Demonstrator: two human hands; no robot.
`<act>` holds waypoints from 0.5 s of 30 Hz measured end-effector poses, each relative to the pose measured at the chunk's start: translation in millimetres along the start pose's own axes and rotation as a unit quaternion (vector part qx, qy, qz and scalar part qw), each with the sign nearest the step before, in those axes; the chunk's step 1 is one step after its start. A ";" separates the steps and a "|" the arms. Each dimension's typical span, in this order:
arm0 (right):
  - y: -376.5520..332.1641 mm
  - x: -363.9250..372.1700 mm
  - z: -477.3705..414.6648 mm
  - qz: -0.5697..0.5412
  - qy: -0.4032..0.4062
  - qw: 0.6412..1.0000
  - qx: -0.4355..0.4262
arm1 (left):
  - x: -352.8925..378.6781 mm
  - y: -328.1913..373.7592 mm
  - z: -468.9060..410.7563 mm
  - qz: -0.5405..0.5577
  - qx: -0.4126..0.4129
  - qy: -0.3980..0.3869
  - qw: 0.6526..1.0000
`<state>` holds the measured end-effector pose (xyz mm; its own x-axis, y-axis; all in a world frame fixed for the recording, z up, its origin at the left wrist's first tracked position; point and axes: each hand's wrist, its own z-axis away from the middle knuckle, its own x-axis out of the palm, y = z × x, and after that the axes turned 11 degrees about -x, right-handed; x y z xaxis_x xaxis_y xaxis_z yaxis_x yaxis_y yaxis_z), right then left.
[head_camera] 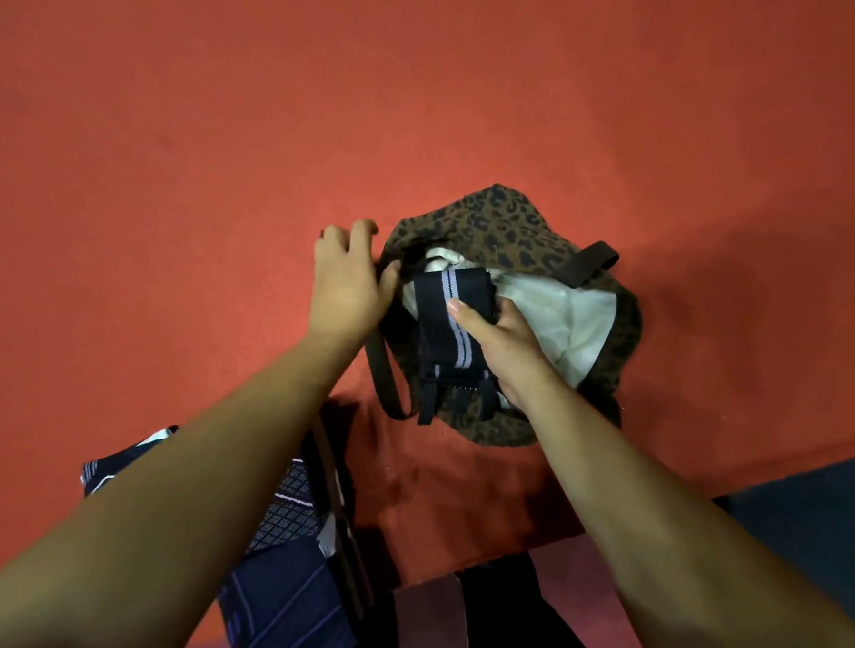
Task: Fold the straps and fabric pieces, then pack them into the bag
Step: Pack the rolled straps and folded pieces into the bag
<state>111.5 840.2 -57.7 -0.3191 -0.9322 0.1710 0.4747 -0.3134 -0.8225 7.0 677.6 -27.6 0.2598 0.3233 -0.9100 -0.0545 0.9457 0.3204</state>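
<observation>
A leopard-print bag (509, 229) lies on the red-covered desk (176, 162), towards the near edge and right of the middle; its mouth gapes open and shows a pale lining (564, 326). One brown handle (594, 263) sticks out at the bag's far right, and another (382, 381) loops down over its near left side.

The left hand (348, 280) grips the bag's left rim, the thumb pressed against the fabric edge and the fingers curled above it. The right hand (499, 342) holds a folded strap (443, 319), dark with pale stripes along its length; the thumb lies on top and the fingers wrap round its right edge. The strap sits over the bag's open mouth, its far end at the lining, its near end with dark loops hanging over the bag's near rim.

At the desk's near left edge, partly hidden by the left forearm, lies a pile of dark patterned fabric pieces (294, 564).
</observation>
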 end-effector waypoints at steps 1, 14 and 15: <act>2.9 -1.3 -1.0 -0.003 -0.002 1.000 0.001 | 2.0 -3.8 -11.4 -0.031 0.008 0.017 0.999; -8.5 -43.4 -37.0 0.080 0.089 0.991 0.065 | -24.9 -16.4 24.2 0.227 -0.162 -0.384 0.880; -11.5 -49.6 -40.3 0.093 0.081 0.989 0.083 | -25.9 -18.6 29.3 0.279 -0.188 -0.389 0.857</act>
<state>88.8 897.3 -78.7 -0.3343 -0.9395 -0.0751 0.6621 -0.1774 -0.7281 29.5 650.6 -2.2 0.6489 0.7471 -0.1443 -0.6489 0.6424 0.4077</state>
